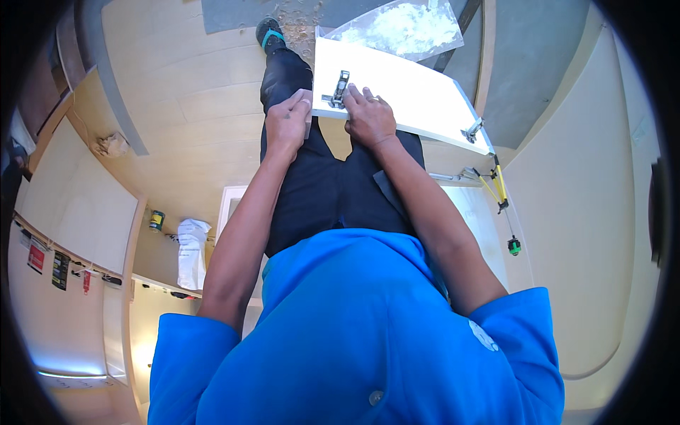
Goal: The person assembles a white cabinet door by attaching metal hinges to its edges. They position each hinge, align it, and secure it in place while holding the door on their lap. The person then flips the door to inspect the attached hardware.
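A white cabinet door (404,92) lies across my thighs, tilted, with one metal hinge (341,90) near its left end. A second hinge (473,130) sits at its right end. My left hand (287,129) is closed at the door's left edge, with a pale strip showing beside the fingers; its fingertips are partly hidden. My right hand (371,119) grips the door's near edge, fingers on the white face right beside the first hinge and thumb out of sight.
Beyond the door lies a clear plastic bag (404,30) with white contents. Wood shavings (296,21) litter the floor by my foot. At right stands a yellow-legged stand (500,185) with a green-tipped piece (513,246) hanging. A can (156,220) and white bag (192,251) are at left.
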The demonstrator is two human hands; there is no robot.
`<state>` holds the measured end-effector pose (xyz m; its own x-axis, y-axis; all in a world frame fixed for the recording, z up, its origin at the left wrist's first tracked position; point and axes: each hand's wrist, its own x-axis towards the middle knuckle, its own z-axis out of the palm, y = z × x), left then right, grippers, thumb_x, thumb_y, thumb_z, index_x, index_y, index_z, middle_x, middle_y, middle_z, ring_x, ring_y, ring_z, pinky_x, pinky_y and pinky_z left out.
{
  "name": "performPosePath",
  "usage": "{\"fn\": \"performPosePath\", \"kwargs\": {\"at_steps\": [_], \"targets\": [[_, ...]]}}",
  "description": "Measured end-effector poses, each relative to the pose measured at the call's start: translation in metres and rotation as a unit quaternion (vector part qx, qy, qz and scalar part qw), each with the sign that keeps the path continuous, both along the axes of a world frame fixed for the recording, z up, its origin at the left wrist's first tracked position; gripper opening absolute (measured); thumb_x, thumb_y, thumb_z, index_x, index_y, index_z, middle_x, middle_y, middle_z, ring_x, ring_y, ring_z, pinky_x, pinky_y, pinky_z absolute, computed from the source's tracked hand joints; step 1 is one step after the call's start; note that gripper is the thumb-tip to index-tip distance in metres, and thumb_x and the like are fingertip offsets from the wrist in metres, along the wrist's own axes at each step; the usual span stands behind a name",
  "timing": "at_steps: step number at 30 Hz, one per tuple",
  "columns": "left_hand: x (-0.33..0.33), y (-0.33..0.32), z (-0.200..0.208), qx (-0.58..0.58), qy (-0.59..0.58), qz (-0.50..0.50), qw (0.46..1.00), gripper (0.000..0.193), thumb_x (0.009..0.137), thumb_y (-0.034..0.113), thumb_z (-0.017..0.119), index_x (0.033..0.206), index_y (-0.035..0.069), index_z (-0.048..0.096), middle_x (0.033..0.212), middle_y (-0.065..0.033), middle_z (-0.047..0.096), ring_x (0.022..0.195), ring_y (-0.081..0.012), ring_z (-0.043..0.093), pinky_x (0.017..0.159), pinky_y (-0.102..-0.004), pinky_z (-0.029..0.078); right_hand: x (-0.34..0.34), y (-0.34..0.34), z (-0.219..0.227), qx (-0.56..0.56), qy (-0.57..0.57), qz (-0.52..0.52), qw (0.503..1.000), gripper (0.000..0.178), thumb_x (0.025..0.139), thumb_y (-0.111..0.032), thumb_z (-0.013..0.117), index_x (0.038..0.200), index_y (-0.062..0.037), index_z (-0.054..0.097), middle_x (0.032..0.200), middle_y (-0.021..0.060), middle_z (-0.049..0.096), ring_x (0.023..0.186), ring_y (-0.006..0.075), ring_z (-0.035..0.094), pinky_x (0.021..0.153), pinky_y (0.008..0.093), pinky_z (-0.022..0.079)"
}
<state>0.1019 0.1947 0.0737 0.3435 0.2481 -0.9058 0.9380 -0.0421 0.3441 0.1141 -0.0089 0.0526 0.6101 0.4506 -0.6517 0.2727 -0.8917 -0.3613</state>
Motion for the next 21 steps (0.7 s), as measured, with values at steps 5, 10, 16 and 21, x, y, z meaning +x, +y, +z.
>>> {"fn": "performPosePath", "kwargs": {"at_steps": [5, 10, 16, 21], "targets": [[0.001, -0.007, -0.005, 0.006, 0.017, 0.042, 0.999, 0.043, 0.100, 0.018, 0.062, 0.137, -0.002, 0.068, 0.072, -0.0018, 0.065, 0.044, -0.0071, 0.047, 0.039, -0.0249, 0.035, -0.010, -0.003, -0.010, 0.009, -0.014, -0.006, 1.000, 0.058, 0.085, -0.020, 0.068, 0.142, -0.0096, 0.059, 0.150, 0.0166, 0.058, 0.133, 0.0423, 0.061, 0.105, 0.0548, 0.052], [0.001, -0.016, -0.036, 0.060, -0.063, 0.057, 0.995, 0.034, 0.099, 0.015, 0.061, 0.125, -0.002, 0.075, 0.074, -0.0030, 0.070, 0.048, -0.0091, 0.053, 0.043, -0.0249, 0.039, -0.010, -0.002, -0.019, 0.000, -0.024, -0.006, 1.000, 0.063, 0.085, -0.020, 0.068, 0.146, -0.0100, 0.057, 0.152, 0.0163, 0.057, 0.133, 0.0422, 0.061, 0.106, 0.0569, 0.050], [0.038, -0.009, -0.149, 0.081, -0.102, -0.064, 0.989, 0.042, 0.093, 0.039, 0.062, 0.093, -0.002, 0.071, 0.088, -0.0250, 0.071, 0.072, -0.0383, 0.068, 0.069, -0.0492, 0.050, 0.000, -0.003, 0.003, -0.019, 0.077, -0.017, 0.997, 0.060, 0.081, -0.020, 0.070, 0.140, -0.0096, 0.060, 0.149, 0.0141, 0.060, 0.134, 0.0365, 0.061, 0.106, 0.0520, 0.053], [0.013, 0.024, -0.134, -0.043, -0.041, 0.207, 0.977, 0.045, 0.099, 0.031, 0.065, 0.136, 0.006, 0.070, 0.077, -0.0061, 0.071, 0.050, -0.0099, 0.055, 0.039, -0.0246, 0.036, -0.013, -0.006, -0.017, 0.033, -0.065, -0.064, 0.995, 0.053, 0.072, -0.016, 0.071, 0.125, -0.0135, 0.065, 0.106, 0.0138, 0.072, 0.088, 0.0389, 0.073, 0.080, 0.0527, 0.059]]}}
